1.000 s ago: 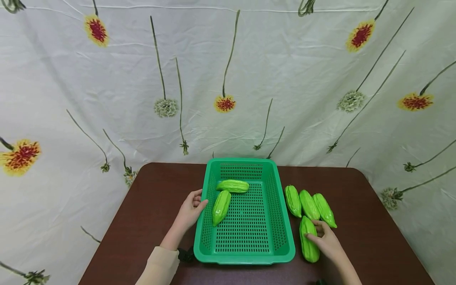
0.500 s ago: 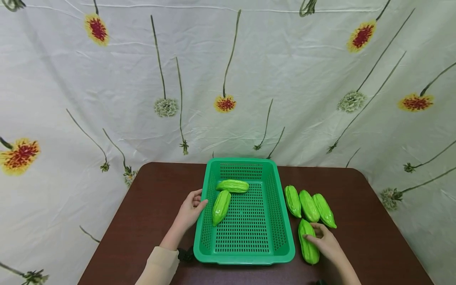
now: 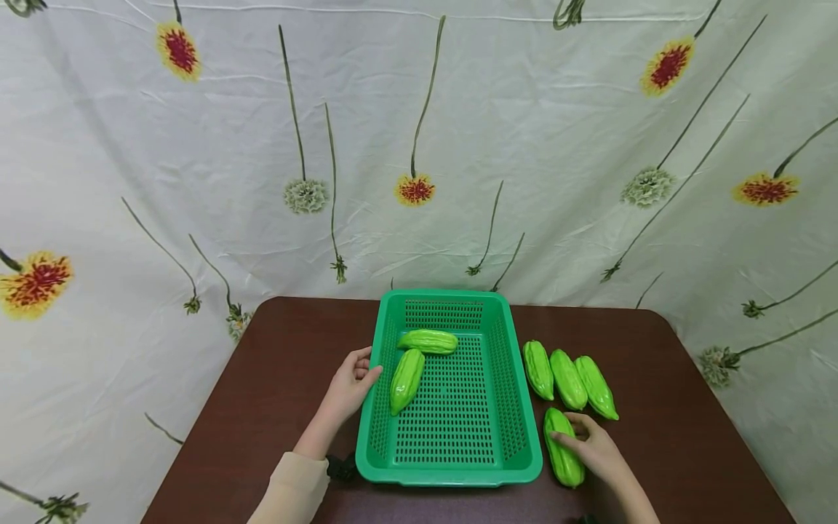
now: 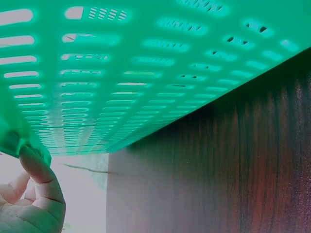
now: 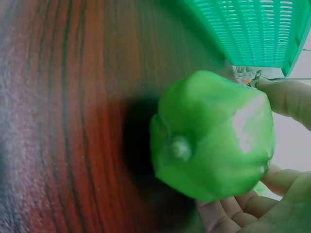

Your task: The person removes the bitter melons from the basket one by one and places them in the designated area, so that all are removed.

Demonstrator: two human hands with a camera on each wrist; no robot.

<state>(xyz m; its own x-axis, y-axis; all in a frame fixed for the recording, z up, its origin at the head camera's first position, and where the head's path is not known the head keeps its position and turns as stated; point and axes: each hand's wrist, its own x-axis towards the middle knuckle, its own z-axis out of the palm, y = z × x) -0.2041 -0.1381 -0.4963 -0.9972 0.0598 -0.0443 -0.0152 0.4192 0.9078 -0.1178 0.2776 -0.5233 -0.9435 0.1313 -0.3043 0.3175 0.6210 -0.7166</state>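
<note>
A green plastic basket stands in the middle of the table, with two bitter melons in its left part, one lying crosswise and one lengthwise. My left hand pinches the basket's left rim, thumb over the edge; the left wrist view shows a finger at the rim and the slotted wall. To the right of the basket, my right hand grips another bitter melon between thumb and fingers. Its blunt end fills the middle of the right wrist view, with dark shadow beside it.
Three more bitter melons lie side by side right of the basket: one nearest the basket, a middle one and an outer one. The dark brown table ends at a flower-printed white cloth behind.
The bitter melon in my right hand has shifted slightly left, nearer the basket, and away from the three others. My left hand and the basket have stayed put.
</note>
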